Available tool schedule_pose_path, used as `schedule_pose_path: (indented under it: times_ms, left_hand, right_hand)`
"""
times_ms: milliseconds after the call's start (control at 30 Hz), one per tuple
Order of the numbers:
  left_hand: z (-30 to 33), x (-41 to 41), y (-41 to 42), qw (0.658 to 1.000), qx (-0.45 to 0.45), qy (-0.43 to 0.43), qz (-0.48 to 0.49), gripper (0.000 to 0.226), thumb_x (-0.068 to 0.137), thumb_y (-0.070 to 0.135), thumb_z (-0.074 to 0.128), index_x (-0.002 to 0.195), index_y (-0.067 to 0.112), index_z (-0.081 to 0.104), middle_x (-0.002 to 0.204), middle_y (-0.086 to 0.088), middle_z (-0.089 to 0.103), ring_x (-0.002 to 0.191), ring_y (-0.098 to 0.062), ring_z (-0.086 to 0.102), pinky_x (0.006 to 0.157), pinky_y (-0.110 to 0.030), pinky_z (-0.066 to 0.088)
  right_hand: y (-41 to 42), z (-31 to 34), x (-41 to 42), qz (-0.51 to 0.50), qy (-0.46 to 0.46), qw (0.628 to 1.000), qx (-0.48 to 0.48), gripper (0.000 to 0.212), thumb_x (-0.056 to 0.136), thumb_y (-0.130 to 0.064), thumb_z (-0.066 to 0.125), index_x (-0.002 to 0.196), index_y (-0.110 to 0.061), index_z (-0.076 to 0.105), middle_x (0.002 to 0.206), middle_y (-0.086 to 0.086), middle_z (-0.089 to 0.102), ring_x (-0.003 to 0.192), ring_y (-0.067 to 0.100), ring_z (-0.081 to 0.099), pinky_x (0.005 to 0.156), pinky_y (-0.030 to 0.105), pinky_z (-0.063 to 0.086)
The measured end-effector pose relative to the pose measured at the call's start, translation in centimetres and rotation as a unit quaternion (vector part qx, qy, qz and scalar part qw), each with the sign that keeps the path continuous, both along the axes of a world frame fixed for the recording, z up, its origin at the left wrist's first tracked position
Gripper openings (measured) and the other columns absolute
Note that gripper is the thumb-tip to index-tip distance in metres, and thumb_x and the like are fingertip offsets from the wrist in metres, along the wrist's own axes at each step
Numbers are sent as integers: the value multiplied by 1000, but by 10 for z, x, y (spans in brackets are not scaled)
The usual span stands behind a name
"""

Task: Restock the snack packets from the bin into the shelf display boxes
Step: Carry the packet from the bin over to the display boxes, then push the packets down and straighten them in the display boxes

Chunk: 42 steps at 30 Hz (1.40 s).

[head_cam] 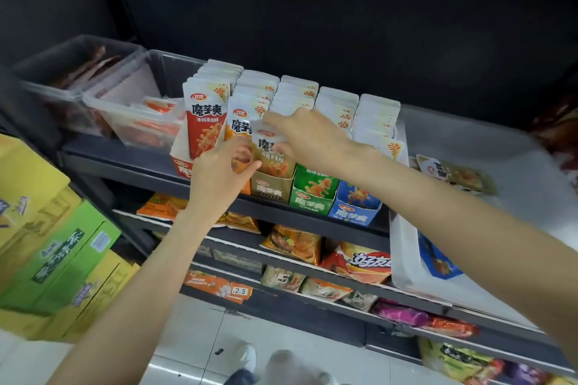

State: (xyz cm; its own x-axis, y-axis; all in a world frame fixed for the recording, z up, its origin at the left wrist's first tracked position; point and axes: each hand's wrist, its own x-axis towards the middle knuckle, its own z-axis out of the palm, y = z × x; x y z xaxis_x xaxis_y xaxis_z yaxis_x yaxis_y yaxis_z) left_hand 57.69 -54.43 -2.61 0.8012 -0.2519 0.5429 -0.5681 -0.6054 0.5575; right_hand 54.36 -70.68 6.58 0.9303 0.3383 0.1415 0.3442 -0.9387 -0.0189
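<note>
five display boxes (272, 187) on the shelf (344, 223) are looking nearly full, so i'm judging the restock far along; my left hand (219, 175) and right hand (308, 134) are both pinching a tan snack packet (269, 150) over the tan box. the white bin (488, 147) at right is showing one loose packet (453, 175), while my right forearm is covering the green box's packets and blur is smearing the labels.
</note>
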Motion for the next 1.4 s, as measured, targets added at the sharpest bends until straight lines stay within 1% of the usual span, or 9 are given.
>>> schedule_pose_path:
  times_ms: [200, 333, 467, 533, 633, 767, 967, 1167, 1400]
  left_hand:
    - [6, -6, 4, 1000, -30, -3, -2, 25, 84, 33, 70, 105, 20, 65, 88, 15, 66, 76, 1, 61, 71, -25, 56]
    - [26, -27, -9, 985, -107, -136, 2, 24, 89, 21, 65, 108, 7, 62, 87, 8, 62, 79, 1, 55, 70, -10, 46]
    - [46, -51, -45, 942, -156, -249, -164, 16, 91, 12, 55, 107, 9, 57, 87, 4, 61, 80, -8, 59, 67, -25, 51]
    - [57, -64, -71, 920, -107, -246, -286, 13, 93, 14, 53, 103, 13, 59, 86, 4, 65, 82, -7, 60, 69, -28, 51]
    - [73, -77, -117, 891, -3, -178, -417, 17, 92, 19, 54, 100, 12, 67, 89, 3, 68, 88, -15, 61, 78, -34, 50]
    - [76, -83, -185, 873, 110, -181, -439, 22, 87, 30, 57, 104, 20, 67, 96, 7, 68, 95, -14, 57, 80, -29, 44]
    - [50, -68, -267, 829, 277, -307, -376, 27, 77, 35, 60, 96, 18, 69, 87, 0, 70, 89, -25, 61, 80, -36, 37]
    - [33, -68, -294, 716, 526, -273, -368, 61, 78, 63, 55, 121, 19, 57, 117, -2, 62, 114, -25, 50, 96, -38, 32]
    - [30, -72, -301, 631, 571, -306, -426, 50, 73, 59, 58, 107, 22, 62, 101, 2, 66, 103, -22, 54, 95, -38, 33]
  right_hand:
    - [0, -4, -1, -36, -18, 997, -58, 34, 95, -30, 55, 121, -10, 48, 92, 13, 67, 85, 34, 63, 60, 34, 40]
    - [-39, 26, -36, -21, -182, 978, 102, 26, 91, -36, 57, 96, -11, 60, 74, -2, 67, 66, 21, 62, 62, 34, 49]
    - [-102, 32, -99, -82, -247, 960, 107, 22, 93, -34, 54, 96, -15, 63, 69, -6, 65, 57, 13, 59, 54, 35, 50]
    - [-139, 22, -128, -145, -200, 963, 106, 23, 91, -37, 51, 97, -18, 63, 71, -6, 67, 60, 14, 62, 58, 37, 53]
    - [-192, -3, -157, -247, -36, 965, 79, 18, 88, -37, 55, 99, -26, 65, 81, -8, 71, 73, 15, 67, 72, 34, 54]
    - [-224, -43, -172, -286, 144, 945, -61, 31, 90, -35, 57, 121, -32, 58, 118, -6, 63, 105, 20, 61, 80, 32, 46]
    - [-252, -76, -156, -274, 143, 938, -157, 39, 89, -37, 48, 125, -21, 54, 121, 4, 60, 106, 26, 59, 80, 35, 52]
    - [-249, -74, -174, -205, 207, 949, -118, 39, 91, -37, 53, 124, -17, 52, 117, 7, 62, 104, 29, 58, 83, 36, 46]
    - [-249, -78, -197, -202, 214, 951, -95, 43, 93, -36, 53, 134, -23, 44, 125, 1, 58, 106, 25, 57, 81, 40, 50]
